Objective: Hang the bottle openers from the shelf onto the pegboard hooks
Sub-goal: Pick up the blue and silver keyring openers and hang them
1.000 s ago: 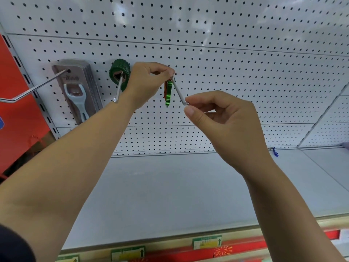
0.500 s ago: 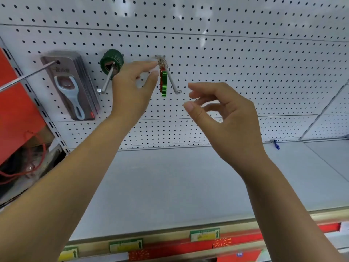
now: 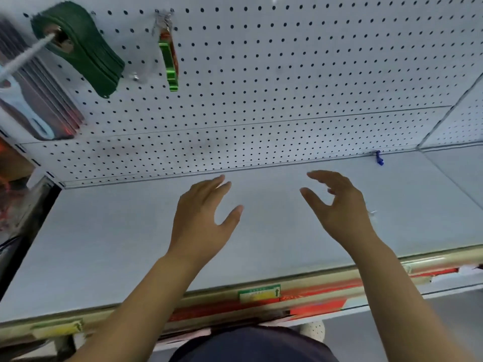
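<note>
Hovering empty over the bare shelf (image 3: pixel 130 244), left hand (image 3: pixel 201 220) and right hand (image 3: pixel 339 212) have fingers spread; green bottle openers (image 3: pixel 169 64) hang on a pegboard hook (image 3: pixel 163 15). Bumping the pegboard (image 3: pixel 287 74) might unseat them.

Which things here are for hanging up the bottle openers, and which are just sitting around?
For the job:
- green and red bottle openers on a hook
- dark green openers
- carded openers
- pegboard
- shelf
- left hand, right hand, both empty

Just there:
- blue clip
- price label
</note>
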A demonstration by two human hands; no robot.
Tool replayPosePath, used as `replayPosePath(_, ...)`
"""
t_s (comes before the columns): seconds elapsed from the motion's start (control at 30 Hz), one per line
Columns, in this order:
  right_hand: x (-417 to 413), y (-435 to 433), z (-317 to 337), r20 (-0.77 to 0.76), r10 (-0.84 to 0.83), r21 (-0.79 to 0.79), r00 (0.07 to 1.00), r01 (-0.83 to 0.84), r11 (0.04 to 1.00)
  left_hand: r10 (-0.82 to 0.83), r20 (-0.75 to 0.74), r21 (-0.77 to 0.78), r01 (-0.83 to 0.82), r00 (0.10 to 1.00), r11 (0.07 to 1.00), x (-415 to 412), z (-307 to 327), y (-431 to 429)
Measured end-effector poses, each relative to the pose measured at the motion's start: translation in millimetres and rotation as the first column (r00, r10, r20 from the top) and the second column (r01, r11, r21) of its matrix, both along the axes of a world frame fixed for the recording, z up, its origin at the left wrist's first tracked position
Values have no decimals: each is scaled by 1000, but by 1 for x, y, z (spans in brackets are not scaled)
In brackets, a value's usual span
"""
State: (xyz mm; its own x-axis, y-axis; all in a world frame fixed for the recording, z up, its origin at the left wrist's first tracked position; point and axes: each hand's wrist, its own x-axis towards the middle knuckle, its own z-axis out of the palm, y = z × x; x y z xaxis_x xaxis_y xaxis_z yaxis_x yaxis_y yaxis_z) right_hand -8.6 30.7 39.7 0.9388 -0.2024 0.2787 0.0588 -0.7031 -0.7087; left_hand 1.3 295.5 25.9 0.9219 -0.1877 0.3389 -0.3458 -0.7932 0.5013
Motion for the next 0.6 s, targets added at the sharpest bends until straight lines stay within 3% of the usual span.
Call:
replayPosePath(0.13,-7,-69,-52,-200,-161,-27,966,159,987,-47,-128,32,52,991,998,-3,-22,-48)
replayPosePath(0.27,-16,-138,-84,-296,-275,-49,915,273,961,-92,-203,30,101,975,994,-4,-41,-103)
replayPosePath(0.6,11,-267,-117,-368,-269,-12,890,284,959,-173,-403,-32,175,899,984,21,-81,-262)
